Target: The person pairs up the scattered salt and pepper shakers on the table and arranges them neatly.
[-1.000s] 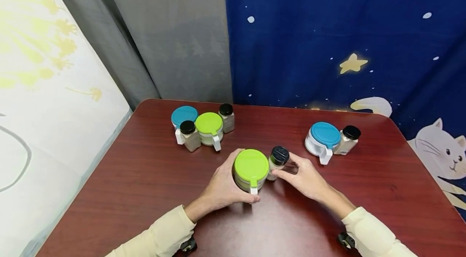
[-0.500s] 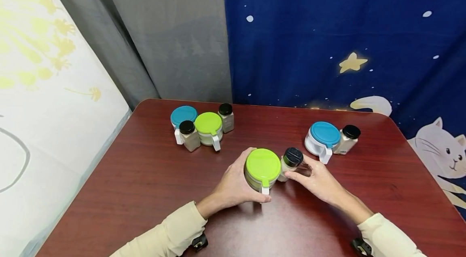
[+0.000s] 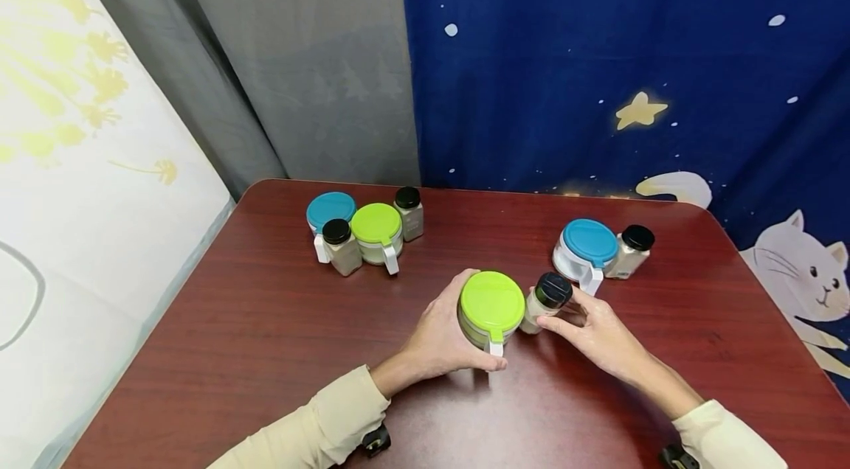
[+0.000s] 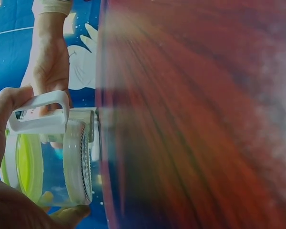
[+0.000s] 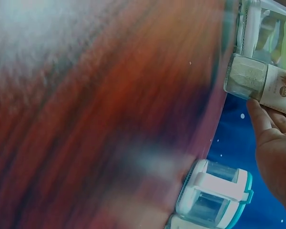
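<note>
My left hand (image 3: 448, 336) grips a clear jar with a lime-green lid (image 3: 492, 303) and a white handle (image 4: 40, 114), its thumb at the handle. Beside it my right hand (image 3: 600, 332) holds a spice bottle (image 3: 534, 313) with a black cap between thumb and fingers, tilted a little. In the right wrist view, the spice bottle (image 5: 248, 76) shows a pale powder inside and a printed label, and it lies right against the green-lidded jar (image 5: 264, 33). The left wrist view shows the jar's clear body (image 4: 52, 162) with the fingers curled round it.
Back left on the table (image 3: 265, 321) stand a blue-lidded jar (image 3: 330, 211), another green-lidded jar (image 3: 376, 226) and two black-capped bottles (image 3: 342, 251) (image 3: 410, 218). Back right, a blue-lidded jar (image 3: 587, 244) stands beside a black-capped bottle (image 3: 627, 255). Curtains hang behind.
Both hands have moved to the right together, carrying the green-lidded jar and the spice bottle along. The jars and bottles at the back have stayed in place.
</note>
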`<state>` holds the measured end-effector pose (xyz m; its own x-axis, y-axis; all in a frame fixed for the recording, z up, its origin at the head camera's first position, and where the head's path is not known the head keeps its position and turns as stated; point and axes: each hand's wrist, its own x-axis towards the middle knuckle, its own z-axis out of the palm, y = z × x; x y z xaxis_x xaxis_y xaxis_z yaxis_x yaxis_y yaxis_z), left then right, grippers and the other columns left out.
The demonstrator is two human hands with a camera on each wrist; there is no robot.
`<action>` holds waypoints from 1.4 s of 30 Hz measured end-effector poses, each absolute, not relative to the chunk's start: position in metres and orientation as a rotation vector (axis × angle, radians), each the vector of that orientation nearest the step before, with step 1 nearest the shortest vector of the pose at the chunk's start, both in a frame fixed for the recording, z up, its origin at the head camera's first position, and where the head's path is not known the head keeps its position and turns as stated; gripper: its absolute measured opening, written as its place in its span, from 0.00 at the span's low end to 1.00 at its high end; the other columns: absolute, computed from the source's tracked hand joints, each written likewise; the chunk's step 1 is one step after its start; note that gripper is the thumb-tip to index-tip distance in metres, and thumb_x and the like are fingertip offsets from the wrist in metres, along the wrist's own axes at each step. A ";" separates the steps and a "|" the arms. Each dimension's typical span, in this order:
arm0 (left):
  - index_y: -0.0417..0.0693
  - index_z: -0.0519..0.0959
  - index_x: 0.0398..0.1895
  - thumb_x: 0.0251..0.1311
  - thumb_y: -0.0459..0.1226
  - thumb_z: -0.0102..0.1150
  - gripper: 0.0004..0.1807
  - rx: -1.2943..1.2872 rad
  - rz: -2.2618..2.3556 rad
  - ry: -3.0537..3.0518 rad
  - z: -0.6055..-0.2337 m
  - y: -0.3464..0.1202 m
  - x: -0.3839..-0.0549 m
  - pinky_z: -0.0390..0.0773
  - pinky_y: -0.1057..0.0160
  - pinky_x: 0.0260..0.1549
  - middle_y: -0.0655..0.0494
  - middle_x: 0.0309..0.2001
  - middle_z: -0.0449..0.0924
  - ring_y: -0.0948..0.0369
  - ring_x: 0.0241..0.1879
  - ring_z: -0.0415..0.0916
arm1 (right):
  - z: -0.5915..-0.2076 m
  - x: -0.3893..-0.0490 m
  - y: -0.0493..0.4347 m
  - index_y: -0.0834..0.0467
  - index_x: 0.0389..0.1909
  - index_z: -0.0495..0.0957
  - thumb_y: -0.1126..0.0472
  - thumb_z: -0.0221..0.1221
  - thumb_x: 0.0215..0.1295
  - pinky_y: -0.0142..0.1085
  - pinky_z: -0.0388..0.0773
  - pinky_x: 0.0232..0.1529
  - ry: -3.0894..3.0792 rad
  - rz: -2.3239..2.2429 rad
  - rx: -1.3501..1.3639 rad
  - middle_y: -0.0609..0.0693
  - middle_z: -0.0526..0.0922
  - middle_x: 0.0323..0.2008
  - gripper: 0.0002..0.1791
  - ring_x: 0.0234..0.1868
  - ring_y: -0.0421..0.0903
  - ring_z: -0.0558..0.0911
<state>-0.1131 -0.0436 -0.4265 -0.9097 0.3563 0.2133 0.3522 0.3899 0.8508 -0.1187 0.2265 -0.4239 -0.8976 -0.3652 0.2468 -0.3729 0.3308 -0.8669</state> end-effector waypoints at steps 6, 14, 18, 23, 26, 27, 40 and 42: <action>0.58 0.62 0.73 0.27 0.48 0.89 0.63 0.693 1.606 2.615 -0.424 -0.037 -0.117 0.74 0.53 0.54 0.66 0.55 0.76 0.65 0.54 0.74 | -0.418 -0.118 0.230 0.65 0.62 0.75 0.69 0.67 0.66 0.28 0.80 0.46 -2.596 1.631 0.641 0.57 0.85 0.46 0.24 0.46 0.39 0.85; 0.58 0.63 0.72 0.28 0.48 0.88 0.62 0.705 1.603 2.618 -0.423 -0.029 -0.125 0.75 0.55 0.54 0.66 0.55 0.76 0.66 0.53 0.74 | -0.420 -0.117 0.244 0.67 0.62 0.75 0.67 0.68 0.65 0.28 0.79 0.46 -2.639 1.606 0.554 0.61 0.83 0.49 0.25 0.46 0.39 0.85; 0.57 0.63 0.73 0.27 0.48 0.89 0.62 0.709 1.597 2.613 -0.423 -0.025 -0.126 0.75 0.56 0.53 0.66 0.55 0.76 0.66 0.53 0.74 | -0.422 -0.113 0.253 0.68 0.61 0.75 0.67 0.68 0.65 0.28 0.80 0.45 -2.653 1.586 0.514 0.61 0.83 0.48 0.25 0.44 0.39 0.86; 0.56 0.63 0.72 0.27 0.47 0.88 0.62 0.744 1.614 2.610 -0.423 -0.017 -0.126 0.75 0.55 0.52 0.66 0.55 0.76 0.66 0.52 0.74 | -0.423 -0.108 0.262 0.68 0.60 0.75 0.68 0.68 0.66 0.28 0.80 0.45 -2.644 1.567 0.494 0.61 0.83 0.46 0.23 0.44 0.40 0.86; 0.57 0.64 0.71 0.27 0.47 0.89 0.61 0.761 1.629 2.591 -0.423 -0.011 -0.126 0.75 0.57 0.52 0.67 0.55 0.75 0.67 0.53 0.73 | -0.422 -0.105 0.267 0.68 0.61 0.75 0.67 0.68 0.65 0.26 0.79 0.44 -2.651 1.539 0.465 0.62 0.83 0.48 0.24 0.45 0.38 0.85; 0.58 0.64 0.71 0.27 0.47 0.89 0.61 0.764 1.629 2.588 -0.423 -0.009 -0.126 0.75 0.57 0.52 0.68 0.55 0.75 0.68 0.53 0.73 | -0.422 -0.104 0.269 0.68 0.61 0.75 0.67 0.68 0.65 0.26 0.79 0.44 -2.654 1.534 0.455 0.62 0.83 0.49 0.25 0.45 0.37 0.85; 0.60 0.64 0.70 0.25 0.48 0.90 0.61 0.811 1.608 2.593 -0.422 0.021 -0.130 0.74 0.63 0.52 0.70 0.55 0.73 0.71 0.53 0.71 | -0.424 -0.099 0.292 0.68 0.63 0.74 0.68 0.69 0.63 0.23 0.78 0.43 -2.634 1.434 0.386 0.44 0.84 0.50 0.28 0.46 0.32 0.83; 0.60 0.64 0.70 0.25 0.48 0.90 0.61 0.806 1.601 2.588 -0.422 0.024 -0.130 0.74 0.63 0.52 0.70 0.56 0.72 0.71 0.53 0.71 | -0.424 -0.098 0.296 0.68 0.65 0.73 0.67 0.69 0.64 0.23 0.78 0.43 -2.645 1.415 0.373 0.37 0.82 0.51 0.29 0.46 0.31 0.83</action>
<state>-0.1304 0.0242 -0.4217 -0.8690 0.4172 0.2661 0.4243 0.3517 0.8344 -0.0982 0.2955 -0.4236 -0.9626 -0.1600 0.2185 -0.2706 0.5330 -0.8017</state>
